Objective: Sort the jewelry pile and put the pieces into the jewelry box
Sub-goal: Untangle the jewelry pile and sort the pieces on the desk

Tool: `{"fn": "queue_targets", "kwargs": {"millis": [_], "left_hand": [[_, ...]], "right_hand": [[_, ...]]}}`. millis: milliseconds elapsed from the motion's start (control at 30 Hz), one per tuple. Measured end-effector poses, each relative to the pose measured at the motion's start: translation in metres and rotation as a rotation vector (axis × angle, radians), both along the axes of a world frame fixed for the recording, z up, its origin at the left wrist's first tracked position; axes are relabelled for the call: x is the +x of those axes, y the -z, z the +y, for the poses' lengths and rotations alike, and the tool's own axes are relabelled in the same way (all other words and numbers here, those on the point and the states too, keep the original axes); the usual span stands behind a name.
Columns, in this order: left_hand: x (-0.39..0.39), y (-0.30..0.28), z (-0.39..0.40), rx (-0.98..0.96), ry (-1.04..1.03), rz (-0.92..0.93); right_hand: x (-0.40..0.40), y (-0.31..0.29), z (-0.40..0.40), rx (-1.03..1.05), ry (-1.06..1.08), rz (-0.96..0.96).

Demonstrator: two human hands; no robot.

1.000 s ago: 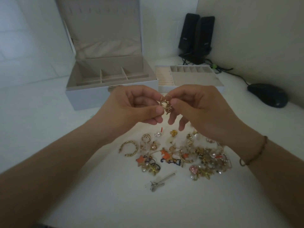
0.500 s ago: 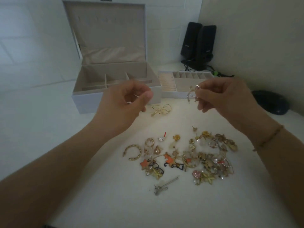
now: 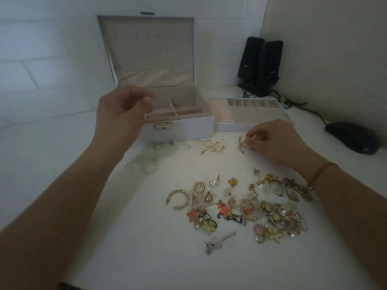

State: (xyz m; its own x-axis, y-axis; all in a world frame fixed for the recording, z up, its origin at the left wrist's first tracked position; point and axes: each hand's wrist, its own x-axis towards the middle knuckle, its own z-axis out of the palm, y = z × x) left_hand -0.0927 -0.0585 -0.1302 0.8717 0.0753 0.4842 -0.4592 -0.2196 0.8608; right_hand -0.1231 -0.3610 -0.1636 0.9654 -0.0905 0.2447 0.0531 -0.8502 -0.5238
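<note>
The white jewelry box (image 3: 188, 130) stands open at the back with beige compartments. Its lift-out tray (image 3: 251, 114) lies to its right. My left hand (image 3: 123, 116) hovers over the box's front left corner, thumb and fingertips pinched together on a small piece that blur hides. In front of the tray, my right hand (image 3: 276, 141) pinches a small gold earring (image 3: 243, 145) just at the table surface. Thin gold hoops (image 3: 213, 146) lie left of it. The mixed jewelry pile (image 3: 272, 210) spreads below my right wrist.
A pale green translucent piece (image 3: 155, 155) lies before the box under my left forearm. A gold C-shaped hoop (image 3: 178, 198) and a silver clip (image 3: 217, 242) sit at the pile's edges. Two black speakers (image 3: 259, 65) and a dark mouse (image 3: 354, 137) stand at the right.
My hands pulled apart from the tangled gold piece. The left hand moved up and left over the box; the right hand dropped to the table with the earring.
</note>
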Motion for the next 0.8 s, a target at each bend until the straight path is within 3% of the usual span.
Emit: {"fn": "queue_targets", "kwargs": {"millis": [133, 267, 433, 567, 700, 800], "left_hand": [[-0.008, 0.008, 0.0, 0.55, 0.151, -0.067], [-0.02, 0.01, -0.006, 0.833, 0.569, -0.066], [-0.022, 0.01, -0.004, 0.955, 0.774, 0.078], [-0.022, 0.012, -0.004, 1.001, 0.832, 0.147], [-0.023, 0.014, -0.005, 1.054, 0.817, 0.124], [-0.023, 0.016, -0.008, 0.92, 0.72, -0.041]], "right_hand": [[-0.006, -0.006, -0.005, -0.077, -0.008, -0.002], [-0.023, -0.018, -0.011, -0.081, -0.136, -0.088], [-0.041, -0.022, 0.003, -0.091, -0.494, 0.046], [-0.046, -0.022, 0.005, -0.167, -0.596, 0.155], [-0.051, -0.026, 0.0, -0.118, -0.676, 0.25], [-0.054, -0.029, 0.0, -0.082, -0.748, 0.34]]}}
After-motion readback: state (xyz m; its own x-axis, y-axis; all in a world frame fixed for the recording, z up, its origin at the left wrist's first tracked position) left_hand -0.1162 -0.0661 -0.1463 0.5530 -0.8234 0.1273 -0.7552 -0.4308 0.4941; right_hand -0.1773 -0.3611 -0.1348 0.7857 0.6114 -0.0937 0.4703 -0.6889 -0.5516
